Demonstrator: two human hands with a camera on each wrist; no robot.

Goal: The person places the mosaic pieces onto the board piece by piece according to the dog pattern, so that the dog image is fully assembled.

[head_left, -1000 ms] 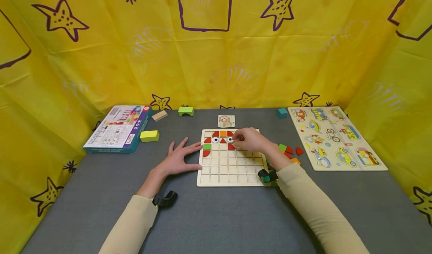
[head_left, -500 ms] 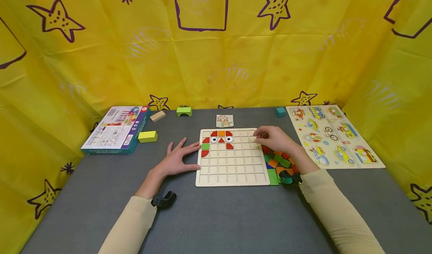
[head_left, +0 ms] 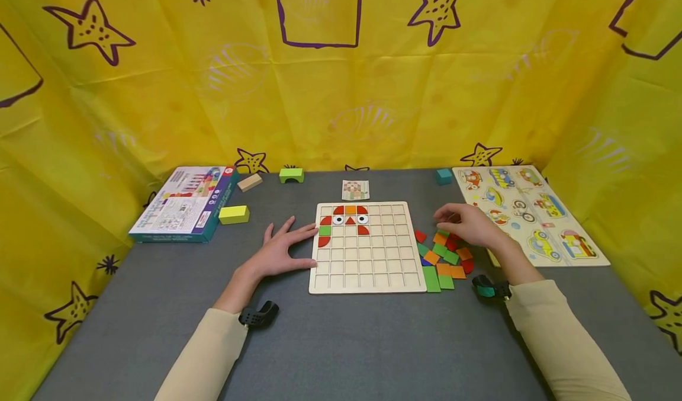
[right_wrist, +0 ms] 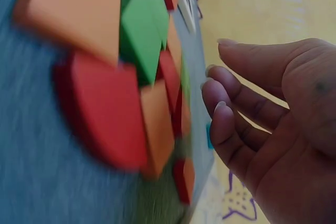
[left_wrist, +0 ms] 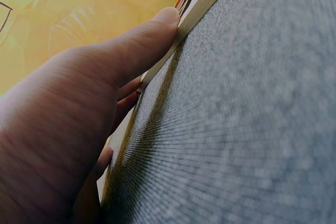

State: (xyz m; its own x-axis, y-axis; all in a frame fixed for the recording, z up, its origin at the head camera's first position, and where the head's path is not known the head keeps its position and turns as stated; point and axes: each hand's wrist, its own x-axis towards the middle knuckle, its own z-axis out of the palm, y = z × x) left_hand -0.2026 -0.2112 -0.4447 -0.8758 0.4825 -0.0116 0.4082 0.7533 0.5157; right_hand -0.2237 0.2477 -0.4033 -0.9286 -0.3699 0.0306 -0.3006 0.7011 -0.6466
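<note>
A light wooden grid board [head_left: 367, 265] lies in the middle of the table. In its upper left sit red quarter-round pieces, an orange square [head_left: 350, 210], a green square [head_left: 325, 231], a red triangle and two white eye pieces [head_left: 363, 220]. My left hand [head_left: 282, 253] is spread at the board's left side; in the left wrist view its thumb [left_wrist: 165, 17] touches the edge. Over the far end of a pile of coloured wooden pieces [head_left: 450, 257] hovers my right hand [head_left: 469, 222]. Its fingers are loosely bent with nothing between them in the right wrist view.
Behind the board lies a small picture card [head_left: 355, 190]. At the left are a boxed set [head_left: 183, 202], a yellow block [head_left: 234, 214], a plain wood block [head_left: 250, 182] and a green arch [head_left: 291, 176]. A teal cube [head_left: 443, 176] and a vehicle puzzle board [head_left: 533, 217] are at the right.
My right hand has left the right eye piece on the board and moved right, across the board's edge to above the pile. The left hand has stayed at the board's left edge.
</note>
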